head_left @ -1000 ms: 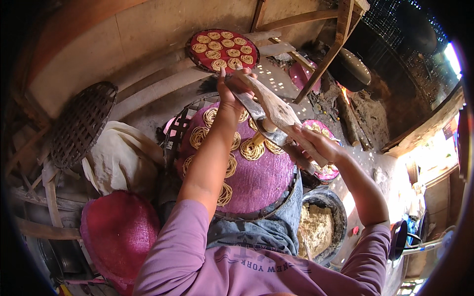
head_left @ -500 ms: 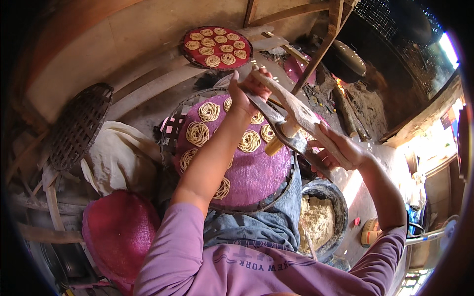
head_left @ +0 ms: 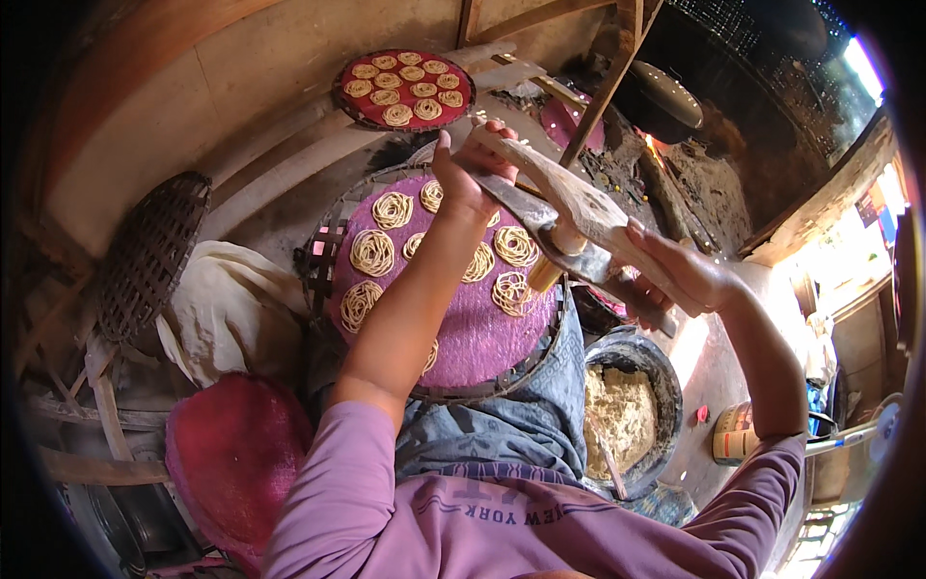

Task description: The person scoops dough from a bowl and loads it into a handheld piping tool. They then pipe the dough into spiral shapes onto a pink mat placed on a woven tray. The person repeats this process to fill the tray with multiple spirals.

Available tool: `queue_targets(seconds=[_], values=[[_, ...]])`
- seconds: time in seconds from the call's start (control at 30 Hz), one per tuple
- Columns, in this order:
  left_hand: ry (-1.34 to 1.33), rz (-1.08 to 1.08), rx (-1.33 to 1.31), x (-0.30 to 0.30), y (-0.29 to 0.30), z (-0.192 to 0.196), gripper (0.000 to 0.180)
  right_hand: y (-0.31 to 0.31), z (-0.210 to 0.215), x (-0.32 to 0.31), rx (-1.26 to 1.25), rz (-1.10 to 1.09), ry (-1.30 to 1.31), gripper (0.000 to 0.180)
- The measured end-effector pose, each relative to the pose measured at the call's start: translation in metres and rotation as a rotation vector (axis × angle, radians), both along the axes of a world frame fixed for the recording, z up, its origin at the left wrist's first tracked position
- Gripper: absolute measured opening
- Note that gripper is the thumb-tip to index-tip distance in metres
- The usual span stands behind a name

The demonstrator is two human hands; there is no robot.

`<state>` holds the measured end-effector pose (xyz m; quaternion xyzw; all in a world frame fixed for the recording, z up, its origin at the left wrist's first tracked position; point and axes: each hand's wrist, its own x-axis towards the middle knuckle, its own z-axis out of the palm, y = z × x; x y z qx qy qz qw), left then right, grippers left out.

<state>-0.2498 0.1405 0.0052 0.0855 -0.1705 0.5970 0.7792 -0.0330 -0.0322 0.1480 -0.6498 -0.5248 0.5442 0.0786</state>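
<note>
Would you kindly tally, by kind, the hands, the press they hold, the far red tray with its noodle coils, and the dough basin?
Left hand and right hand: 2
Two-handled press: 1
Far red tray: 1
Noodle coils on that tray: 13
Dough basin: 1
Total: 18

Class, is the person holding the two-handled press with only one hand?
No, the left hand grips one end of the press and the right hand grips the other.
</note>
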Motion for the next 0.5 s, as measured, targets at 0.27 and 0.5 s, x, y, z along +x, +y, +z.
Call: queue_targets(seconds=[0.27,0.5], values=[[0.061,-0.004,0.097,-0.024,0.010,0.008,0.063,-0.001,-0.024,-0.014,0.120,-0.009,0.058,0.072],[0.126,0.060,-0.065,0.004,-0.004,-0.019,0.049,-0.006,-0.032,0.008,0.052,-0.084,0.093,0.066]])
